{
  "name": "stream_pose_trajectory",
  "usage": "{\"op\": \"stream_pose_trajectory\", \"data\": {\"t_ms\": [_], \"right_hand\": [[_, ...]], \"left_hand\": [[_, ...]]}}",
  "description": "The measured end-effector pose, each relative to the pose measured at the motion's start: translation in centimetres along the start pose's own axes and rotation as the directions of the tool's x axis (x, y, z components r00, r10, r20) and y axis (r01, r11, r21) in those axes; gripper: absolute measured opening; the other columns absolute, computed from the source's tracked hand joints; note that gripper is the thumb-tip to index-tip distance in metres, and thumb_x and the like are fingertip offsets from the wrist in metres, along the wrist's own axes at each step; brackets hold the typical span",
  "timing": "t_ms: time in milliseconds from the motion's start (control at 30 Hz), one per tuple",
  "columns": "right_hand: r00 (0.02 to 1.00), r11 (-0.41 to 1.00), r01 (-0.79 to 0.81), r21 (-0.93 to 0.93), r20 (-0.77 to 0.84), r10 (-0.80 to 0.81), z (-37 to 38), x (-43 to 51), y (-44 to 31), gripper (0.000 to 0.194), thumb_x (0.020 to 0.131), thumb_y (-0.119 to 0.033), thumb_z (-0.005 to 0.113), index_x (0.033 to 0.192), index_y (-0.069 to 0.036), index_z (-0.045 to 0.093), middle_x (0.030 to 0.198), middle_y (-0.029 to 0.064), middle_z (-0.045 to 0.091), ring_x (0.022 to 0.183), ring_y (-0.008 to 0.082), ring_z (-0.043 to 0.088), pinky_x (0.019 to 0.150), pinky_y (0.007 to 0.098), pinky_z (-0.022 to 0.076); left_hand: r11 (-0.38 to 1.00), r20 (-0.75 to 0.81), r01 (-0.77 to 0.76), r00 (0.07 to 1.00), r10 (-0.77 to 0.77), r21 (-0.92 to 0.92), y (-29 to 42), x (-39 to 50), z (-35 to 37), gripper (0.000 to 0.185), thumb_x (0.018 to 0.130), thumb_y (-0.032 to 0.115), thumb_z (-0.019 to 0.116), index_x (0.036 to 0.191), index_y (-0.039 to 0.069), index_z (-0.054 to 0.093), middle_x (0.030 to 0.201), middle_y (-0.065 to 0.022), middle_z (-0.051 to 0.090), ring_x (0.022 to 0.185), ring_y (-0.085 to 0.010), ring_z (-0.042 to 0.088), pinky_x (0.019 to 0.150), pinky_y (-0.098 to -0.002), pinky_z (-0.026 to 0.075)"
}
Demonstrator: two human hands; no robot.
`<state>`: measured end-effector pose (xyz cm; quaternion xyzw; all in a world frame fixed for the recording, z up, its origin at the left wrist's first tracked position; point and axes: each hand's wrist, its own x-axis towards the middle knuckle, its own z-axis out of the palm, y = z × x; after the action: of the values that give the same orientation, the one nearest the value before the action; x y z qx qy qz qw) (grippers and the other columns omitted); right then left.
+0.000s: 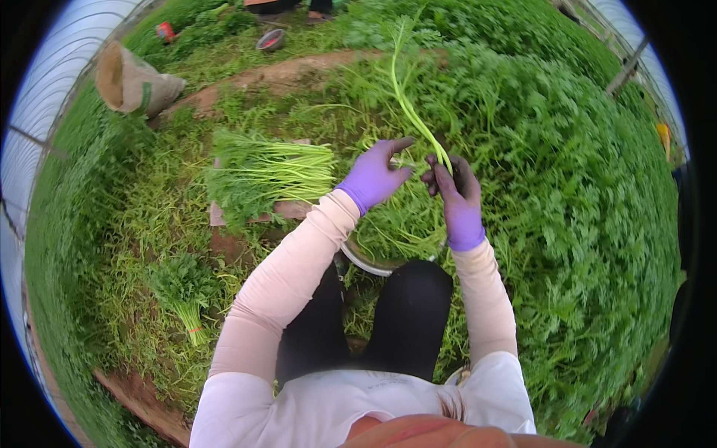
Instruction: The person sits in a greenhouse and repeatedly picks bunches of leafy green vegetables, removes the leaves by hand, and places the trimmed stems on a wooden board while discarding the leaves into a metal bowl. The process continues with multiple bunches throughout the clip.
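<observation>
My right hand [462, 187], in a soil-stained purple glove, grips a few long pale-green leafy stalks [414, 115] by their lower ends. Their leafy tops point up and away from me. Just to the left, my left hand [374, 171] is gloved too, with thumb and forefinger spread apart; its other fingers are partly hidden. Beside it lies a thick pile of cut leafy stems [302, 168], stem ends towards the hand, on a flat board [217, 215]. Below both hands a round basin [367, 267] holds loose greens, its near rim showing by my knees.
A bundle of greens tied with a red band [193, 329] lies on the littered ground at left. An open woven sack [134, 84] leans farther off, and a bowl [271, 40] sits near another person's feet [319, 14]. Dense leafy plants [566, 213] grow on the right.
</observation>
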<state>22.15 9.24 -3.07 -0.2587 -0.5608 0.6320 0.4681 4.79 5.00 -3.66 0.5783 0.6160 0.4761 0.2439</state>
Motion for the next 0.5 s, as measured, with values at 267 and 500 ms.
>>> {"op": "stream_pose_trajectory", "data": {"t_ms": [267, 500], "right_hand": [[0.991, 0.943, -0.124, -0.31, 0.008, 0.133, -3.9, -2.3, 4.1, 0.043, 0.101, -0.023, 0.052, 0.135, 0.005, 0.047, 0.103, 0.0112, 0.068, 0.09, 0.0166, 0.063, 0.08, 0.0297, 0.0499], [0.963, 0.963, -0.135, -0.231, 0.198, 0.183, -3.1, -1.7, 2.4, 0.032, 0.101, -0.024, 0.051, 0.119, 0.001, 0.06, 0.092, 0.0054, 0.067, 0.063, 0.0061, 0.046, 0.056, 0.0213, 0.0357]], "left_hand": [[0.539, 0.148, 0.268, 0.955, -0.256, -0.799, 1.2, 1.3, 2.7, 0.031, 0.094, 0.014, 0.059, 0.122, 0.0, 0.058, 0.103, -0.0119, 0.069, 0.084, -0.0167, 0.064, 0.066, -0.0274, 0.05], [0.494, -0.079, 0.04, 0.973, -0.218, -0.868, -1.3, 2.3, 3.2, 0.027, 0.1, 0.017, 0.05, 0.12, -0.001, 0.053, 0.09, -0.0091, 0.069, 0.06, -0.0118, 0.057, 0.055, -0.0251, 0.047]]}}
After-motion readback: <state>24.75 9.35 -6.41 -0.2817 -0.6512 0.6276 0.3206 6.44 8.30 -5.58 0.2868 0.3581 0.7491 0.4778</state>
